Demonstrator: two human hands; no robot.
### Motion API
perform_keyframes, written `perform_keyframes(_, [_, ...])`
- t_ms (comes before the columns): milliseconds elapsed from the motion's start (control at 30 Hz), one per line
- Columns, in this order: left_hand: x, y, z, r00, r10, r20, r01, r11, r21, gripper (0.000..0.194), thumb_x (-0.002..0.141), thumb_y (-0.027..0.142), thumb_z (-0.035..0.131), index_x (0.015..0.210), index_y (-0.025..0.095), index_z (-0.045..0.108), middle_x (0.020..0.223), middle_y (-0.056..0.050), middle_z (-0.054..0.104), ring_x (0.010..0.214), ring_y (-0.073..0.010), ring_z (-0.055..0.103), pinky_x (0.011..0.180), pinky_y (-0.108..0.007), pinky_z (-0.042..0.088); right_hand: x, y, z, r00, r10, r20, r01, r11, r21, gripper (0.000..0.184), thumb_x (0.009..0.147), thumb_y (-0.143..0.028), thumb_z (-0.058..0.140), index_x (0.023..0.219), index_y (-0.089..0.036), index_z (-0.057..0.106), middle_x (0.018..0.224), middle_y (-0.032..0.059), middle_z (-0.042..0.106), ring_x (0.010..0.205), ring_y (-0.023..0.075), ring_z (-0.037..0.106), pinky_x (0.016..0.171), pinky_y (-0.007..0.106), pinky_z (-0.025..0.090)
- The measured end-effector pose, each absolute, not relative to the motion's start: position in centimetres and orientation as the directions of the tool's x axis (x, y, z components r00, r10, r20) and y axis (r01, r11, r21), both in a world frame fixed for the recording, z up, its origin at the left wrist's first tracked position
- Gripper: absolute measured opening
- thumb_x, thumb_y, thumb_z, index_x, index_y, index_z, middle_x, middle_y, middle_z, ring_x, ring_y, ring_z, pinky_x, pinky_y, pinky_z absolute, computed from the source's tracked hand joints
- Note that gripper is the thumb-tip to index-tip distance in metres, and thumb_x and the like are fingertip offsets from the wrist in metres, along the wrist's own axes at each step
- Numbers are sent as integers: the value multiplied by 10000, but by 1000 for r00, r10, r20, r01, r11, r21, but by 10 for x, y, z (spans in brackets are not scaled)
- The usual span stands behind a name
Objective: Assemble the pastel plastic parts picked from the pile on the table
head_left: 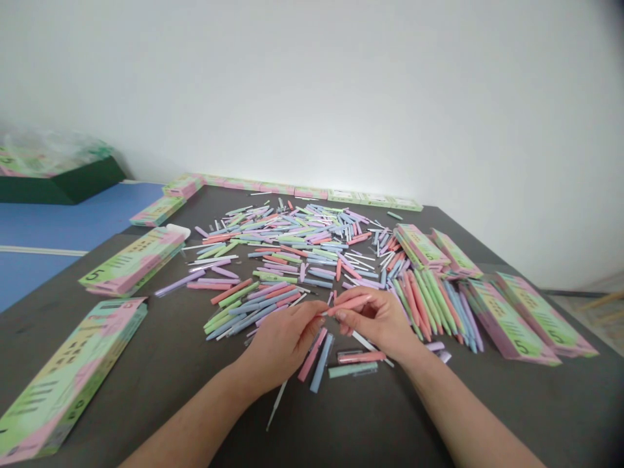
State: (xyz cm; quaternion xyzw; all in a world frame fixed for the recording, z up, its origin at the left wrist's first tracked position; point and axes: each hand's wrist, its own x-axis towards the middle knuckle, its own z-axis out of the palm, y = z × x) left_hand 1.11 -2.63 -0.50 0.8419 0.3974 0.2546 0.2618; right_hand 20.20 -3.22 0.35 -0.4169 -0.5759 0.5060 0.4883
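My left hand [283, 344] and right hand [375, 322] grip a pink pen [348, 304]; printed boxes [131, 263] flank loose pens [273, 240] on the tabletop [160, 403], white wall [312, 84] beyond.

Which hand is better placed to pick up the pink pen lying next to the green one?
Right, probably: the lying pink pen sits just below your right hand, farther from your left hand. Both hands pinch the held pink pen, though.

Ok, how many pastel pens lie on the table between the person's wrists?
4: a pink pen and a blue pen, both slanted; a pink pen lying level, a green pen just below it. Others may be hidden under the left hand and right hand.
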Motion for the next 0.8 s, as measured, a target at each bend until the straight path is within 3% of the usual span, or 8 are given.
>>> perform_keyframes(300, [11,-26,-3,527,840,131,516,-439,735,251,946,294,349,1029,200,567,783,-10,617,722,-161,560,628,-246,368,212,-29,-2,-35,952,306,-150,297,-943,99,833,-260,639,870,-188,697,722,22,692,439,77,537,435,223,423])
perform_keyframes(567, [11,-26,-5,517,847,122,482,-406,776,222,946,305,361,974,209,559,711,22,545,656,-137,496,601,-241,330,220,-29,15,221,923,315,-317,373,-872,152,859,-273,570,805,-179,676,699,2,604,441,64,463,404,211,332])
perform_keyframes(800, [12,-26,-4,507,852,129,450,-390,804,237,944,303,356,972,196,566,727,15,547,667,-137,496,614,-244,338,220,-25,20,99,976,194,-496,218,-840,170,800,-279,547,672,-175,590,630,-10,498,526,106,483,475,232,428])
